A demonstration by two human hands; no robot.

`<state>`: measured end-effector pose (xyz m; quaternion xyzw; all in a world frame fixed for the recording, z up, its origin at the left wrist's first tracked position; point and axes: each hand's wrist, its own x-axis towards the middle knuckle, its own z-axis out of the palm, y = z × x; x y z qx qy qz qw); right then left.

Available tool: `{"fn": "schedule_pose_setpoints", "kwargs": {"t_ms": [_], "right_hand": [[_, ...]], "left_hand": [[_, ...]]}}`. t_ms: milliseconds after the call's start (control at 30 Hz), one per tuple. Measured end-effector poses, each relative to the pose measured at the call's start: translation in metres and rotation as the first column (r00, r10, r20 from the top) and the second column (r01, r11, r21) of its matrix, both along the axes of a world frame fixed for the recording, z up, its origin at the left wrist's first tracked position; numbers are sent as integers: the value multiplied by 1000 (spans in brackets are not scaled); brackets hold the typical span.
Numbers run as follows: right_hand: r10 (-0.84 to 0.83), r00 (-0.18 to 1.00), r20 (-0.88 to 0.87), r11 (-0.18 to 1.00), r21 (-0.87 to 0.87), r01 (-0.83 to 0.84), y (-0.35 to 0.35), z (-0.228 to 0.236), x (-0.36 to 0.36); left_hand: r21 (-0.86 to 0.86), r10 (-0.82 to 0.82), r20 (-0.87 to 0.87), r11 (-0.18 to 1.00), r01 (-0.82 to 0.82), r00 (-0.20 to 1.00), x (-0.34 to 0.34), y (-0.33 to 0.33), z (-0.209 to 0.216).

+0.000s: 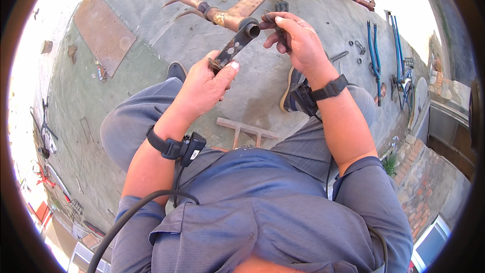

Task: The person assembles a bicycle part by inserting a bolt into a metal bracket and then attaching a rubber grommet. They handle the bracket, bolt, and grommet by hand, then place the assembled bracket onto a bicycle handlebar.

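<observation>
Concrete yard floor (151, 71) below. Crank arm (236, 44) runs diagonally, lower-left to upper-right, toward the rusty bike frame (242, 10). Left hand (204, 88) pinches its lower end; right hand (298, 40), closed on a small dark part (281, 25), sits just right.

Bare concrete floor (151, 71) lies open at centre left; the rusty bicycle frame (252, 2) crosses the top, blue forks (374, 55) crowd the upper right.

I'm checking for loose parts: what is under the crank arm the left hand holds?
Under the crank arm lies bare concrete ground; the rusty bike frame meets its round end. The left hand covers its lower end, so nothing can be told there.
</observation>
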<state>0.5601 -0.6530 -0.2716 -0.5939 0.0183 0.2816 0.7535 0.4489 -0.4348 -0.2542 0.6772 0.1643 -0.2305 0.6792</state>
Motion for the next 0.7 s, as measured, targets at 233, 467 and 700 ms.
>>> {"fn": "schedule_pose_setpoints", "kwargs": {"t_ms": [233,467,700], "right_hand": [[42,984,171,987,-162,-14,-5,8,-4],[54,971,231,986,-166,-15,-5,13,-6],[74,964,255,971,-237,-12,-5,16,-8]], "left_hand": [[-38,-6,14,999,7,1000,-1,2,-4],[-13,-18,18,1000,18,1000,-1,2,-4],[-40,22,41,999,-20,999,-2,0,-4]]}}
